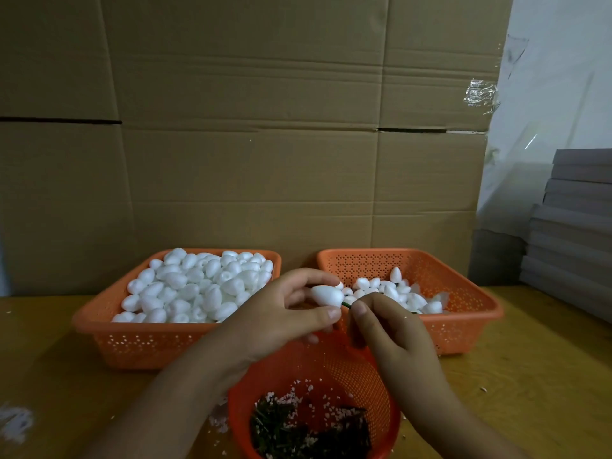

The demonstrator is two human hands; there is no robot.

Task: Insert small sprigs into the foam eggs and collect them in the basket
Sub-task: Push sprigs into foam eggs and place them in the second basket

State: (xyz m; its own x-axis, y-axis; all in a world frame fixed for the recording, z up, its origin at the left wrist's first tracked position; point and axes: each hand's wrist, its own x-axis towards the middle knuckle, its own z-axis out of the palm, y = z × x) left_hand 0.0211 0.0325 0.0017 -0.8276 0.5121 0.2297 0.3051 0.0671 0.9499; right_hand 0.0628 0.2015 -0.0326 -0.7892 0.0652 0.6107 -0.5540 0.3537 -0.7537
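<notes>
My left hand (281,313) grips a white foam egg (326,295) between thumb and fingers, above the table's middle. My right hand (381,323) pinches a thin green sprig (347,305) whose tip meets the egg's right end. An orange basket (109,332) at the left is piled with plain foam eggs (195,286). A second orange basket (463,326) at the right holds a smaller heap of eggs (397,289). Under my hands stands a round orange basket (331,376) with dark green sprigs (298,429) and foam crumbs inside.
A wall of brown cardboard boxes (248,144) rises right behind the baskets. Grey flat boards (569,233) are stacked at the far right. The wooden table (530,376) carries scattered foam crumbs (15,422) at the left front.
</notes>
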